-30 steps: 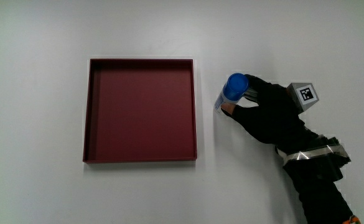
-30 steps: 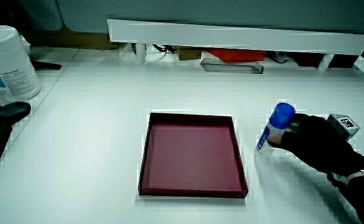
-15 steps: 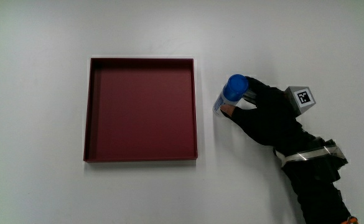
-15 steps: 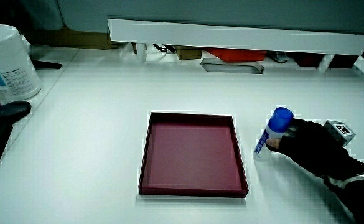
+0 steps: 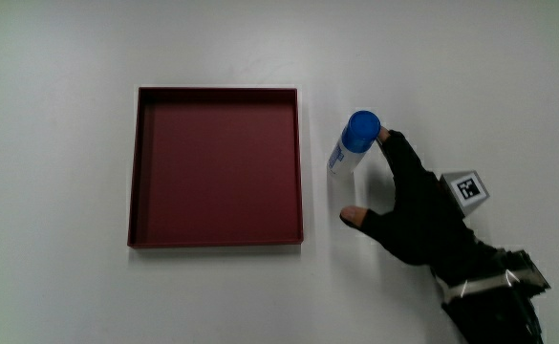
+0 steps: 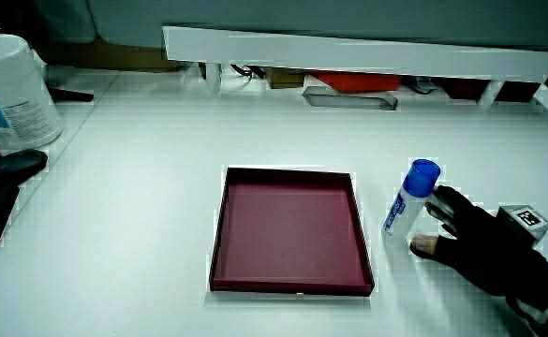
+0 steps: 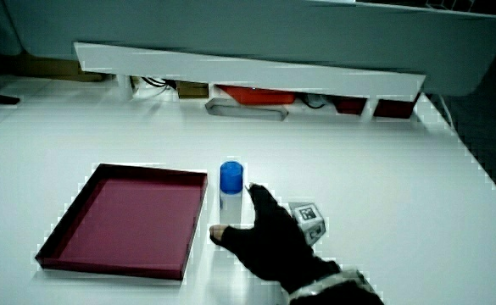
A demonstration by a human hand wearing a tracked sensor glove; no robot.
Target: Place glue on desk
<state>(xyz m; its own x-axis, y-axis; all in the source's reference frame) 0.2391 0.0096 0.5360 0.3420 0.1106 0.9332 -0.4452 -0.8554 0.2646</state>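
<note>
The glue stick [image 5: 352,146] stands upright on the white desk [image 5: 451,57], blue cap up, its long axis vertical, just beside the dark red tray [image 5: 216,168] and outside it. The hand [image 5: 408,205] is beside the stick, on the side away from the tray and a little nearer the person; its fingers are spread and hold nothing, with one fingertip [image 5: 384,137] up by the cap (touching or just clear, I cannot tell) and the thumb [image 6: 425,246] down near the base, apart from it in a side view. Placing looks done; drawing the hand away should go toward the person, since a brush against the cap could tip the stick toward the tray. Both side views show the stick [image 7: 231,193] standing free.
</note>
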